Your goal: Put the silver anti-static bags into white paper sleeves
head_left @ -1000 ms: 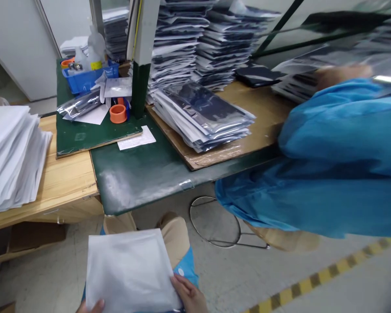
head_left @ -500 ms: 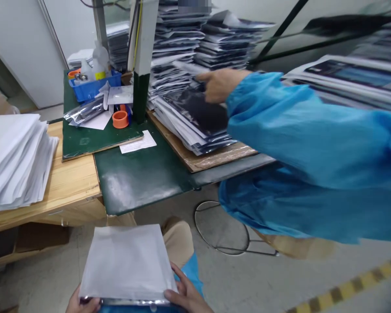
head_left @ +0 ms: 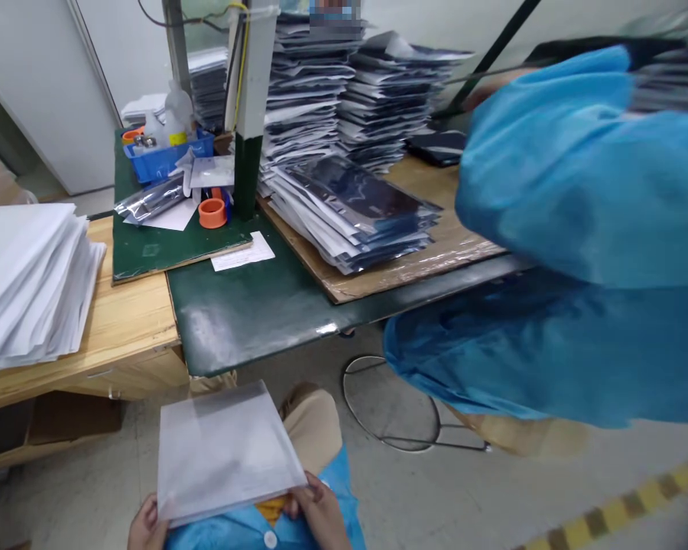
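Note:
I hold a flat white translucent pouch (head_left: 223,451) over my lap, tilted up toward me. My left hand (head_left: 146,527) grips its lower left corner, fingers curled under the edge. At the pouch's lower right edge, my right hand (head_left: 318,508) pinches it with thumb on top. Below the pouch show my blue smock and tan trousers. In front of me is a green-topped table (head_left: 246,305).
A co-worker in a blue smock (head_left: 573,252) leans across the right side over the table. Silver-and-black bags (head_left: 355,206) lie on a cardboard sheet, with tall piles behind. A white sheet stack (head_left: 28,275) rests on a wooden bench at left. A blue bin (head_left: 163,156), orange tape roll (head_left: 212,212) and wire stool (head_left: 393,405) are nearby.
The pouch has tipped up and lifted off the silver bag beneath it. The co-worker's arm has pulled back from the bag pile and swung to the right.

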Demonstrator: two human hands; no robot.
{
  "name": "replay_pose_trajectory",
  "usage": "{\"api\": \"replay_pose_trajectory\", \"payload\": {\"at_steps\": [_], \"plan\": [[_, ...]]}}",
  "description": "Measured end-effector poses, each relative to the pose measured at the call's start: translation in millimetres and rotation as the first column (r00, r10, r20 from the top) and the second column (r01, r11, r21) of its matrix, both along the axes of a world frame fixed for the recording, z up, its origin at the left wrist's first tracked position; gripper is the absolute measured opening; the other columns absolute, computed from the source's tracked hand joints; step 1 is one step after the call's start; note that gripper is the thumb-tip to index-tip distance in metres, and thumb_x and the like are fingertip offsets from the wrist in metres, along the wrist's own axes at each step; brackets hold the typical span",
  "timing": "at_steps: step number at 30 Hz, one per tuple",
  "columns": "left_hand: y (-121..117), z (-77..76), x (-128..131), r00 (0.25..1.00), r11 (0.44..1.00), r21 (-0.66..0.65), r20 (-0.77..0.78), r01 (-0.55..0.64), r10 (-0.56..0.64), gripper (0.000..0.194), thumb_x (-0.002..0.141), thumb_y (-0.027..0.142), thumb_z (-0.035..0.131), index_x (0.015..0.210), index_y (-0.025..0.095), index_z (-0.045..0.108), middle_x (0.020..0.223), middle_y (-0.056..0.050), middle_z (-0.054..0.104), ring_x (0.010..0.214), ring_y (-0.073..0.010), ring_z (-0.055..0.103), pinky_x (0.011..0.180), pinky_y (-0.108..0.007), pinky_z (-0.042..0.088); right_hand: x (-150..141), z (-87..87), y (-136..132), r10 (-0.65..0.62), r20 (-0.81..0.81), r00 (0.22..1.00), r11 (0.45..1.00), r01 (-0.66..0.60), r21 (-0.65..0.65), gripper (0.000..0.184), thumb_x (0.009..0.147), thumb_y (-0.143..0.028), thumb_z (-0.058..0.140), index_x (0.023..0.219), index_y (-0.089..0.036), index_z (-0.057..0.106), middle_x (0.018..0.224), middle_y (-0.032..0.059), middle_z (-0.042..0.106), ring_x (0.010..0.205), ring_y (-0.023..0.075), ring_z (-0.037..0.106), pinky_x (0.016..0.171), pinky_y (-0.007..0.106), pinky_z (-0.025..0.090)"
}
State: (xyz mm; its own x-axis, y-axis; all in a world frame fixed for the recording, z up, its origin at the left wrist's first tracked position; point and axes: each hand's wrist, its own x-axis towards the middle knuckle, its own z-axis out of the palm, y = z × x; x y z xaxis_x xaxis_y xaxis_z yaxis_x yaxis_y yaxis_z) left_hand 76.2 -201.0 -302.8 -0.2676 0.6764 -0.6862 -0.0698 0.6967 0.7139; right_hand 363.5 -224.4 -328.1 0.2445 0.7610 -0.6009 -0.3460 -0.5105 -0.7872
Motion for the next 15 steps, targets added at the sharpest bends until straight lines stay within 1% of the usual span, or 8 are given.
{"api": "replay_pose_trajectory", "payload": {"at_steps": [3,6,7,8,9,11,13,15], "plan": [[6.7,3.0,-5.0,0.999,0.993,0.113,0.034,0.038,-0.043,0.081,0.041,0.045,0.089,0.110,0.020,0.055,0.094,-0.011,0.073,0.101,-0.0343,0.064,0.090,-0.039,0.050,2.1,-1.2,0.3,-0.009,0.060,0.998,0.999,0.007,0.033,0.031,0.066,-0.049,0.067,0.058,-0.020,0.060,0.037,-0.0022,0.058,0.040,0.0171,0.053,0.051,0.029,0.041],[17.5,13.5,-2.7,0.984,0.990,0.136,0.171,0.028,-0.051,0.113,0.048,0.047,0.087,0.142,0.026,0.028,0.117,-0.011,0.066,0.116,-0.0314,0.057,0.099,-0.039,0.044,2.7,-2.1,2.8,-0.008,0.103,0.995,0.999,0.003,0.046,0.033,0.065,-0.053,0.065,0.061,-0.020,0.061,0.036,-0.0038,0.054,0.038,0.0164,0.048,0.047,0.029,0.038],[23.4,18.0,-0.8,0.975,0.993,0.115,0.221,0.003,-0.028,0.119,0.050,0.050,0.085,0.146,0.028,0.019,0.122,-0.011,0.064,0.119,-0.0304,0.055,0.100,-0.039,0.043,2.9,-2.7,3.8,-0.005,0.115,0.993,0.999,0.000,0.044,0.033,0.065,-0.052,0.065,0.061,-0.020,0.062,0.036,-0.0043,0.053,0.037,0.0158,0.046,0.046,0.028,0.036],[30.6,22.6,1.4,0.966,0.997,0.080,0.260,-0.023,0.001,0.120,0.053,0.053,0.083,0.148,0.027,0.016,0.124,-0.011,0.063,0.121,-0.0301,0.054,0.101,-0.039,0.042,3.3,-3.6,4.6,-0.001,0.126,0.992,0.999,-0.004,0.041,0.031,0.064,-0.051,0.066,0.061,-0.020,0.063,0.037,-0.0047,0.052,0.037,0.0153,0.045,0.045,0.028,0.034],[38.6,27.1,3.8,0.959,0.999,0.032,0.283,-0.035,0.024,0.117,0.054,0.056,0.081,0.148,0.024,0.018,0.125,-0.012,0.063,0.121,-0.0305,0.053,0.101,-0.039,0.042,4.0,-4.7,5.3,0.004,0.135,0.991,0.999,-0.009,0.036,0.029,0.064,-0.049,0.066,0.061,-0.020,0.063,0.038,-0.0049,0.051,0.037,0.0150,0.043,0.044,0.027,0.032],[54.9,35.4,8.1,0.962,0.999,-0.052,0.272,-0.009,0.023,0.106,0.054,0.055,0.080,0.142,0.015,0.036,0.122,-0.015,0.064,0.120,-0.0324,0.054,0.100,-0.038,0.044,6.3,-7.5,6.2,0.022,0.146,0.989,0.999,-0.026,0.028,0.025,0.063,-0.045,0.067,0.058,-0.021,0.063,0.039,-0.0049,0.049,0.038,0.0148,0.041,0.043,0.027,0.030],[66.6,43.3,10.3,0.968,0.992,-0.089,0.242,0.084,-0.061,0.089,0.051,0.048,0.084,0.126,0.010,0.055,0.117,-0.018,0.065,0.117,-0.0348,0.056,0.099,-0.039,0.044,10.3,-10.1,6.1,0.052,0.141,0.989,0.998,-0.056,0.024,0.025,0.062,-0.044,0.068,0.055,-0.021,0.063,0.038,-0.0046,0.049,0.039,0.0148,0.040,0.045,0.027,0.029],[69.6,53.5,8.3,0.952,0.976,-0.073,0.249,0.203,-0.180,0.077,0.048,0.044,0.086,0.112,0.009,0.063,0.113,-0.019,0.067,0.113,-0.0370,0.058,0.098,-0.042,0.045,15.2,-11.0,5.1,0.100,0.105,0.989,0.995,-0.103,0.015,0.029,0.060,-0.048,0.069,0.053,-0.021,0.062,0.037,-0.0044,0.049,0.038,0.0143,0.039,0.044,0.027,0.028]]}}
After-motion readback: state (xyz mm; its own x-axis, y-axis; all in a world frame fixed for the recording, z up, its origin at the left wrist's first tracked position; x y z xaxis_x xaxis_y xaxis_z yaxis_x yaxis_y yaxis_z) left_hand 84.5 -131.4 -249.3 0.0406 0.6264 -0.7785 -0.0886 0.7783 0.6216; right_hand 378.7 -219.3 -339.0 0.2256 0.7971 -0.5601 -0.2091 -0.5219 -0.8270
